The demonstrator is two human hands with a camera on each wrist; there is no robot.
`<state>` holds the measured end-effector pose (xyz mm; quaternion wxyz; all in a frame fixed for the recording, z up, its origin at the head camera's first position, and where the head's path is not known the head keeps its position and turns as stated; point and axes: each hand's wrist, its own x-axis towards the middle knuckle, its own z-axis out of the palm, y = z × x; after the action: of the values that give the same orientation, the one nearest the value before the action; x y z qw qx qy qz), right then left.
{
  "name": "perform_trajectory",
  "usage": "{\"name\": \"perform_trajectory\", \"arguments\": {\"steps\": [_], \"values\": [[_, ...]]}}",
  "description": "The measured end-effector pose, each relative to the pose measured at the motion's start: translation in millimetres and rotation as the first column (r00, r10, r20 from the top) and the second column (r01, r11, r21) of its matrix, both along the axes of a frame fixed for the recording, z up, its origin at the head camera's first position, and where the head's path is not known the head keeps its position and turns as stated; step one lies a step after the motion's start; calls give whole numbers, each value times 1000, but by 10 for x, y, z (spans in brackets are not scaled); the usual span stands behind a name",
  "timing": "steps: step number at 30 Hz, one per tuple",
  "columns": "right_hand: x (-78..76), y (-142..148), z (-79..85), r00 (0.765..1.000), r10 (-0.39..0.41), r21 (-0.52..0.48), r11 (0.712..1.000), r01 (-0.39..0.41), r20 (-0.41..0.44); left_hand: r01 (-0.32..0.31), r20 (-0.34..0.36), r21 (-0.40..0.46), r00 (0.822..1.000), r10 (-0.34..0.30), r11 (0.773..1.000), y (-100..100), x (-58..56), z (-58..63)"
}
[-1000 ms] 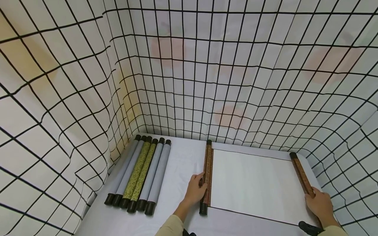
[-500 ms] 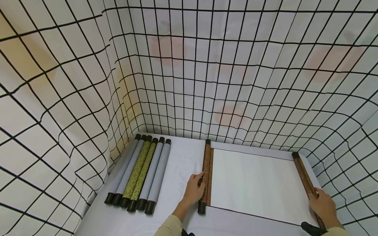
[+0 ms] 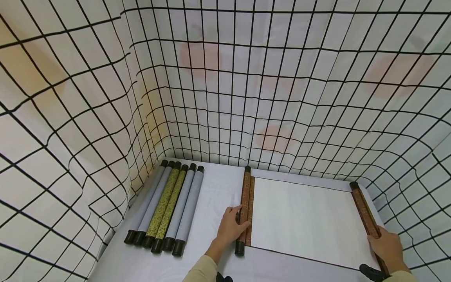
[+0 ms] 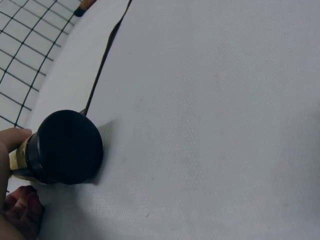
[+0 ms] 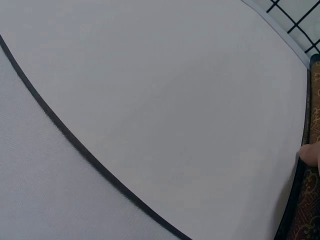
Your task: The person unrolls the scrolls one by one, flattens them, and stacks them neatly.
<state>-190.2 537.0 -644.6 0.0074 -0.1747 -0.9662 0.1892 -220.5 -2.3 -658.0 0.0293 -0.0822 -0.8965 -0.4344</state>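
Observation:
A hanging scroll lies unrolled, its white paper edged by thin dark lines and brown patterned ends. My left hand grips its left roller, thumb across the top and fingers at the outer side. The roller's black end cap faces the left wrist view, with fingers partly in sight behind it. On the far side, my right hand holds the right roller. In the right wrist view, my thumb presses the inner edge of that brown roller; the other fingers are out of sight.
Several rolled scrolls lie side by side at the left: grey ones and yellow-green patterned ones, all with black end caps. A black wire grid borders the white table at the back and sides.
The left roller has shifted slightly left and the right roller slightly right, so the scroll spreads wider. My left thumb has reached further over onto the brown band.

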Motion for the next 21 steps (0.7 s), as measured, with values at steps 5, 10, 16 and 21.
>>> {"name": "perform_trajectory", "arguments": {"steps": [5,10,16,21], "values": [[-2,14,-8,996,-44,-21,999,46,75,-28,-12,-33,1000,27,999,-12,16,12],[0,80,-18,991,-75,-61,995,82,108,-39,5,-45,999,39,998,-7,23,16],[17,161,-74,988,-114,-93,988,124,107,-34,11,-44,999,35,998,-9,24,23],[26,194,-29,972,-132,-106,982,155,196,-29,13,-44,999,30,999,-13,25,24]]}}
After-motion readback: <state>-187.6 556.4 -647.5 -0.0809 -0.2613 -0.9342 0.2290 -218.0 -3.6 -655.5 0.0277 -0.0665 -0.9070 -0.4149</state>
